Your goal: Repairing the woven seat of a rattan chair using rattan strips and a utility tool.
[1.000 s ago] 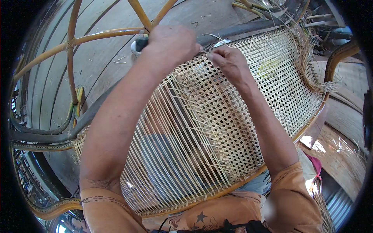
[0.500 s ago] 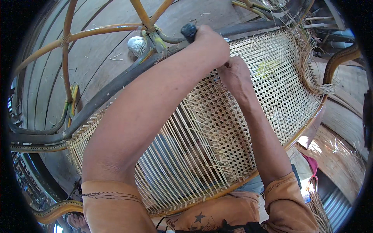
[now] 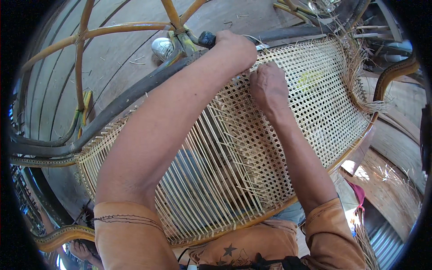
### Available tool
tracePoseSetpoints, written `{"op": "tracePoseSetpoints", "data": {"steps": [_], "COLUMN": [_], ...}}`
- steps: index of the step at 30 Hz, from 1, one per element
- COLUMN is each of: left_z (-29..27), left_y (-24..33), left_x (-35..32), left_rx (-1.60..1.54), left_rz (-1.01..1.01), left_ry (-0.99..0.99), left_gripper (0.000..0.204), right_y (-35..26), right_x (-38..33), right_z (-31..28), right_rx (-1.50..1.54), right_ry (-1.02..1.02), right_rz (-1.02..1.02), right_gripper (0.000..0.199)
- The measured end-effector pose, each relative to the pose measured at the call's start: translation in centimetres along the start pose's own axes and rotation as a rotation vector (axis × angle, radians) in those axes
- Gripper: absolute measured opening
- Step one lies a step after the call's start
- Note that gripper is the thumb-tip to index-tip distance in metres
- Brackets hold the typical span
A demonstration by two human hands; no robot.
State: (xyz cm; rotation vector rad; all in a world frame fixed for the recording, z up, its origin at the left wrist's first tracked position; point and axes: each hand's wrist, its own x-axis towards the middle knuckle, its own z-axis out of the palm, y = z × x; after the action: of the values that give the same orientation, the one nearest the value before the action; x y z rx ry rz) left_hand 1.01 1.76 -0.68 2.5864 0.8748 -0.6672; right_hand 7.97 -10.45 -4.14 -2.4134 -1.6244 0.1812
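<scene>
A woven cane panel (image 3: 310,99) lies across my lap in a bent rattan frame (image 3: 135,96). Its right part is a finished open lattice; the left part is bare parallel strands (image 3: 189,189). My left hand (image 3: 234,47) is at the panel's far edge, closed around a tool with a dark handle (image 3: 206,38). My right hand (image 3: 268,85) rests on the weave just beside it, fingers pinched on a thin cane strand at the weave's edge. Loose cane ends (image 3: 360,85) fray out at the panel's right end.
Curved rattan chair poles (image 3: 112,29) rise over a wooden plank floor (image 3: 126,58). A white shoe (image 3: 162,45) sits on the floor behind the frame. More cane pieces (image 3: 306,9) lie at the top right. Loose strands and corrugated metal (image 3: 387,234) are at the lower right.
My left hand moved from the weave up and right to the panel's far edge and now shows a dark-handled tool. My right hand shifted slightly along the weave.
</scene>
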Motion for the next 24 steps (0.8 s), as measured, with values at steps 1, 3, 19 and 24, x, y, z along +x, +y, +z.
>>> {"op": "tracePoseSetpoints", "data": {"steps": [1, 3, 19, 24], "left_z": [-0.4, -0.5, 2.4, 2.3], "left_y": [0.0, -0.4, -0.7, -1.4], "left_x": [-0.3, -1.0, -0.6, -0.8], "left_rx": [0.022, 0.046, -0.243, -0.145], "left_rz": [0.001, -0.005, -0.042, 0.050], "left_ry": [0.006, 0.007, 0.107, 0.121], "left_gripper": [0.031, 0.031, 0.024, 0.023], "right_y": [0.6, 0.9, 3.6, 4.0], "right_x": [0.4, 1.0, 2.2, 2.3], "right_z": [-0.4, -0.9, -0.8, -0.3], "right_rx": [0.031, 0.069, 0.247, 0.617], "right_ry": [-0.111, -0.225, -0.262, -0.480], "right_rz": [-0.074, -0.152, -0.346, 0.118], "right_gripper": [0.017, 0.016, 0.008, 0.008]}}
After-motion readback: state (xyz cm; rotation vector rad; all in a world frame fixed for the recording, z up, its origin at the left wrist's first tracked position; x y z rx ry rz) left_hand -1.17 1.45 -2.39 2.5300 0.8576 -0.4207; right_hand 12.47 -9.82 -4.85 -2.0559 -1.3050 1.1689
